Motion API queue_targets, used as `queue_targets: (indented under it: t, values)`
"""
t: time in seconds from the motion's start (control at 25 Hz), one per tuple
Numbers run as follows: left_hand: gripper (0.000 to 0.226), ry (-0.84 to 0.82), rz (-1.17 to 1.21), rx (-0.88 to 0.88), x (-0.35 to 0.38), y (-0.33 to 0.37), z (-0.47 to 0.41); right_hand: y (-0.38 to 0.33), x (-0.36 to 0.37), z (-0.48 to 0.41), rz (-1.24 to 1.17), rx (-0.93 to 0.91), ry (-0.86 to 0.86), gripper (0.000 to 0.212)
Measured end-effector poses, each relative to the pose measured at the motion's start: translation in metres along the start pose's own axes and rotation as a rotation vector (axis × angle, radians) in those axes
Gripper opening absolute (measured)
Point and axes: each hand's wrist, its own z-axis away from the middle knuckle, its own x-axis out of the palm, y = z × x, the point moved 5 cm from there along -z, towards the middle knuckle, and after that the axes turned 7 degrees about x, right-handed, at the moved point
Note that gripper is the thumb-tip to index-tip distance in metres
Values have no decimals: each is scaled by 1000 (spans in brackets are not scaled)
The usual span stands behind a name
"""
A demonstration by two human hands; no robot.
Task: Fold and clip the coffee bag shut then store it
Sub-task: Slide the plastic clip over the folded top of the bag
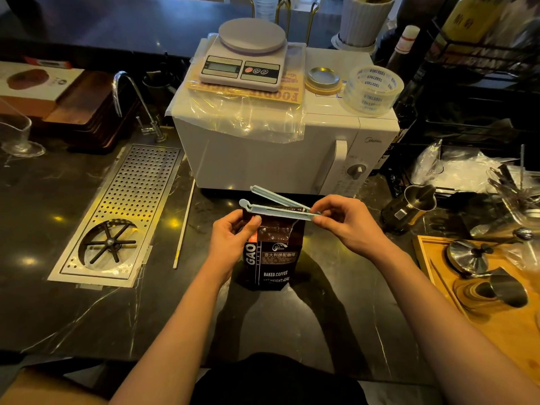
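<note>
A dark brown coffee bag (273, 260) stands upright on the black marble counter, its top folded over. My left hand (232, 244) grips the bag's upper left side, thumb pressed near the fold. A long pale blue bag clip (277, 207) sits across the folded top, its two arms spread apart in a V, hinged at the right. My right hand (343, 222) pinches the clip's right end between thumb and fingers.
A white microwave (263, 153) stands right behind the bag, with a kitchen scale (245, 54) and tape roll (372, 89) on top. A perforated steel drain tray (122, 214) lies left. A steel pitcher (409, 207) and a wooden tray (496, 323) of tools sit right.
</note>
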Motion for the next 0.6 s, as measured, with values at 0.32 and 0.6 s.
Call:
queue_targets:
  t: [0.32,0.6]
  values:
    - [19,12,-26,-12,1,-1,-1,-6,3,-6,17,-2,-29,7]
    - [15,41,4,1,-1,-5,0,-6,6,-3,-35,33,20,15]
